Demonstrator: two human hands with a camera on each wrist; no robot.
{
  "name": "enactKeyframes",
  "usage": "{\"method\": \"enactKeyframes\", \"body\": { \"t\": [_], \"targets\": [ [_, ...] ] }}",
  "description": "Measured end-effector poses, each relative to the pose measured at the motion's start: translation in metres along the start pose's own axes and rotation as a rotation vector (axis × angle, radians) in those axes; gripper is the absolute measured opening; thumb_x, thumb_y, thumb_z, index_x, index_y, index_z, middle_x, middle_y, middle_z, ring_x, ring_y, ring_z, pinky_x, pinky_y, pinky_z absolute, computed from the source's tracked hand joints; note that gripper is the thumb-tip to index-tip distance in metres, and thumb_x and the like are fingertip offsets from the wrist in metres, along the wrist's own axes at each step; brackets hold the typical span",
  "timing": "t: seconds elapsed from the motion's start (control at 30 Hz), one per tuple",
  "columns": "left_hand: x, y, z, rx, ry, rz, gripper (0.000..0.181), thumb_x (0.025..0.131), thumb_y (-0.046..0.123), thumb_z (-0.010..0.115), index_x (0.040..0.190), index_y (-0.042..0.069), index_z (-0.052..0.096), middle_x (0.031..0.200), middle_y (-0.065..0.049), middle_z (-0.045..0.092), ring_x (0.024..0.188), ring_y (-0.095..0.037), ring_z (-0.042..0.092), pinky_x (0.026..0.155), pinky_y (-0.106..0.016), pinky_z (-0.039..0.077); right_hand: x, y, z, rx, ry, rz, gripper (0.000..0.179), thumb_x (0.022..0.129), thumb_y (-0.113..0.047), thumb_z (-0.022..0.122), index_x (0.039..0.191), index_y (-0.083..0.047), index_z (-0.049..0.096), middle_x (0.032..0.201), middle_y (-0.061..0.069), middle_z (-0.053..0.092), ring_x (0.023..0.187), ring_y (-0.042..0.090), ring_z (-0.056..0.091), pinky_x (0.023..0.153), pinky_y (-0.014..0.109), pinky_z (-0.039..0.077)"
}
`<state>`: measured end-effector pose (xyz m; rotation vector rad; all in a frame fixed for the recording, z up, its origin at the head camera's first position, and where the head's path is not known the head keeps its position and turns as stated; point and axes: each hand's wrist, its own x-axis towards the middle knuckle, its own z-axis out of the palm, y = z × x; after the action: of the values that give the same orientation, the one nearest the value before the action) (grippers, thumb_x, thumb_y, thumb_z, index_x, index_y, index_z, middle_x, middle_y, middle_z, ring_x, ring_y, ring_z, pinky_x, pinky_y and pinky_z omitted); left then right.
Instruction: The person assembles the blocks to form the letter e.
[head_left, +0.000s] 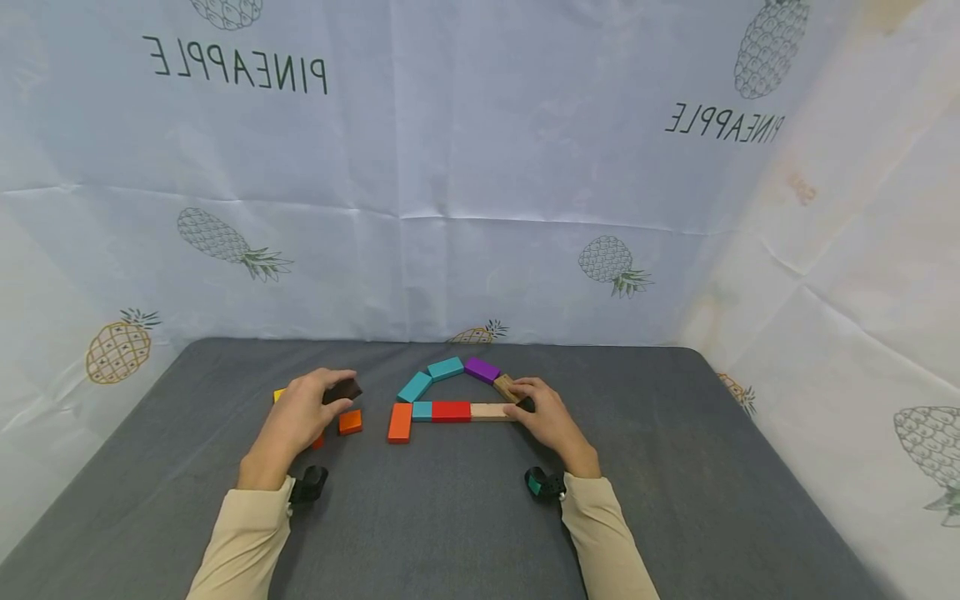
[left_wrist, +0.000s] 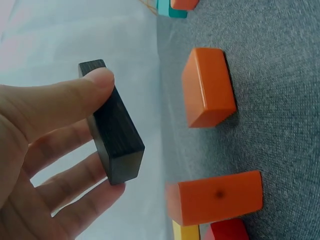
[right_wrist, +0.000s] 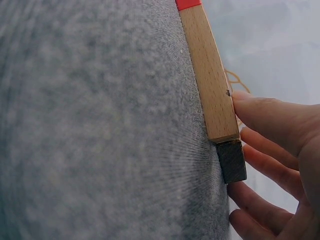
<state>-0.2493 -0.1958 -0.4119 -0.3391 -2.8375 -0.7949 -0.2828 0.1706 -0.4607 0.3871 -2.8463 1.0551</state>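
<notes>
My left hand holds a black block above the table, thumb on one side and fingers on the other. Below and beside it lie an orange block and a second orange block. At the right end of a row of blocks, my right hand curls around another black block. Its thumb lies against the edge of a plain wooden block, which meets the black one end to end. Fingers partly cover a brown wooden block just behind.
The row continues left with a red block, a small teal block and an orange block. Two teal blocks and a purple block form an arch behind it. A yellow block lies beside a red one.
</notes>
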Motion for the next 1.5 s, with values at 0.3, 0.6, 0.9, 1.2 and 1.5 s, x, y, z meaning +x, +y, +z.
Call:
{"method": "enactKeyframes", "body": {
  "t": [0.3, 0.6, 0.9, 1.2, 1.5],
  "targets": [
    [0.000, 0.009, 0.001, 0.008, -0.045, 0.019, 0.047, 0.086, 0.008, 0.076, 0.131, 0.001, 0.063, 0.127, -0.024, 0.063, 0.106, -0.039, 0.063, 0.085, -0.051, 0.054, 0.000, 0.000, 0.000, -0.002, -0.001, -0.002, 0.041, 0.092, -0.021, 0.072, 0.127, -0.003, 0.066, 0.136, 0.015, 0.058, 0.129, 0.036, 0.052, 0.108, 0.056, 0.041],
    [0.002, 0.018, 0.002, -0.033, -0.086, 0.006, 0.045, 0.086, 0.013, 0.077, 0.128, 0.003, 0.064, 0.122, -0.020, 0.065, 0.098, -0.032, 0.061, 0.081, -0.046, 0.054, 0.000, -0.001, 0.000, 0.003, -0.004, 0.005, 0.041, 0.092, -0.022, 0.072, 0.128, -0.003, 0.066, 0.137, 0.015, 0.057, 0.130, 0.037, 0.051, 0.108, 0.057, 0.040],
    [0.002, 0.028, 0.008, -0.092, -0.153, 0.022, 0.041, 0.085, 0.013, 0.078, 0.123, 0.005, 0.065, 0.106, -0.011, 0.065, 0.087, -0.022, 0.058, 0.071, -0.034, 0.051, 0.000, 0.000, 0.000, -0.004, -0.001, 0.004, 0.041, 0.092, -0.022, 0.072, 0.128, -0.003, 0.066, 0.137, 0.015, 0.057, 0.129, 0.036, 0.052, 0.108, 0.056, 0.040],
    [0.000, 0.037, 0.019, -0.119, -0.237, 0.022, 0.037, 0.084, 0.015, 0.079, 0.117, 0.007, 0.064, 0.103, -0.008, 0.063, 0.081, -0.017, 0.053, 0.069, -0.031, 0.048, -0.001, -0.001, 0.001, -0.001, -0.009, 0.007, 0.041, 0.092, -0.022, 0.072, 0.128, -0.003, 0.066, 0.137, 0.015, 0.057, 0.129, 0.036, 0.052, 0.108, 0.056, 0.041],
    [-0.013, 0.044, 0.024, -0.070, -0.253, 0.033, 0.032, 0.083, 0.015, 0.080, 0.110, 0.007, 0.065, 0.097, -0.005, 0.062, 0.088, -0.018, 0.057, 0.075, -0.037, 0.051, 0.001, 0.000, 0.001, -0.008, -0.009, 0.015, 0.042, 0.092, -0.023, 0.072, 0.129, -0.004, 0.065, 0.139, 0.014, 0.056, 0.132, 0.037, 0.050, 0.109, 0.058, 0.039]
  ]
}}
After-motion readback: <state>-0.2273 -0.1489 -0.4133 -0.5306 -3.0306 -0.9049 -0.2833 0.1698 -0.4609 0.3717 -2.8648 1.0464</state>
